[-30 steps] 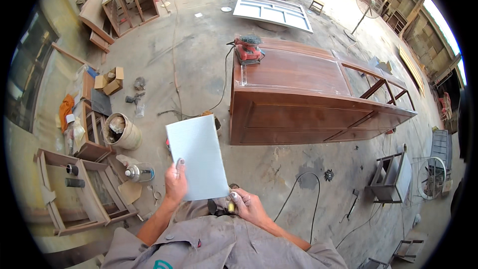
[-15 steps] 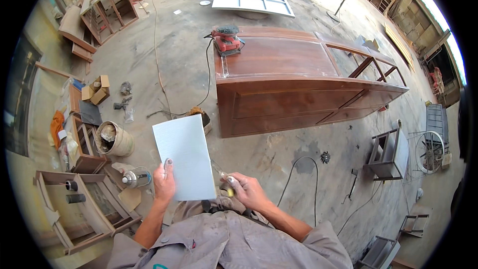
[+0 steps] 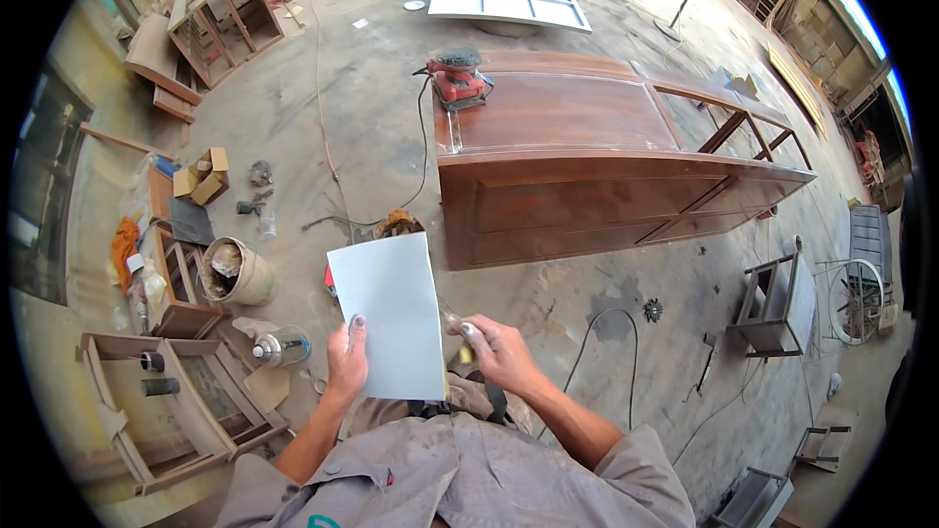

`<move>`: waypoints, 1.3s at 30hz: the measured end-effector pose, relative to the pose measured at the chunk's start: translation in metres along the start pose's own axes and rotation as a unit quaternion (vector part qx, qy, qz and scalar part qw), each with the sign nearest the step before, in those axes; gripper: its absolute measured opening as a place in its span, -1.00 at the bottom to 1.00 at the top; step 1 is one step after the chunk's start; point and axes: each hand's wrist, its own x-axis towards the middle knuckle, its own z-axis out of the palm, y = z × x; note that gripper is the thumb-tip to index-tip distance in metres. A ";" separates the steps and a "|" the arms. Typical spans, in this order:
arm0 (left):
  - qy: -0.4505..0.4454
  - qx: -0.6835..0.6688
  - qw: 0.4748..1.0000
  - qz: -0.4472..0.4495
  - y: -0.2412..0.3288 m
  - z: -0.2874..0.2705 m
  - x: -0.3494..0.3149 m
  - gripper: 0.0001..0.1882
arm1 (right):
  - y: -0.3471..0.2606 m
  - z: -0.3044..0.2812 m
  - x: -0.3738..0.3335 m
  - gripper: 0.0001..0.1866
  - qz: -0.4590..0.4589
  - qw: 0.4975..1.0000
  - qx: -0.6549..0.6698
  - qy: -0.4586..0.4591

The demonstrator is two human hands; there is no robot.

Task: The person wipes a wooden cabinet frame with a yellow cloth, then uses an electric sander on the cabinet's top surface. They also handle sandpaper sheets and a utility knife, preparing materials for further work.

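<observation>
My left hand [image 3: 348, 360] is closed on the left edge of a pale rectangular sheet [image 3: 391, 318], thumb on top, and the sheet lies tilted in front of my lap. Beside its right edge, my right hand [image 3: 499, 354] grips a small yellow-handled tool [image 3: 466, 356]. A thin end of that tool shows between the fingers and the sheet; its exact kind is too small to make out. Beyond both hands, a red sander [image 3: 458, 81] sits on the near-left corner of a long reddish-brown wooden cabinet [image 3: 577, 200].
A stained bucket [image 3: 256, 279], a metal flask [image 3: 286, 345] and wooden frames [image 3: 132, 430] stand on my left. At right are a small cabinet [image 3: 778, 305] and a hammer-like tool [image 3: 706, 362]. A black cable [image 3: 634, 372] loops over the floor. Farther off lies a white panelled frame [image 3: 509, 5].
The view has shifted slightly, moving the scene a little rightward. The sheet and both hands have moved somewhat to the right, and a bit of red now shows behind the sheet's left edge.
</observation>
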 end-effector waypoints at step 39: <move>-0.134 -0.016 0.990 -0.045 -0.002 -0.008 -0.012 -0.52 | -0.003 -0.035 0.029 -0.72 -0.024 0.998 -0.050 0.003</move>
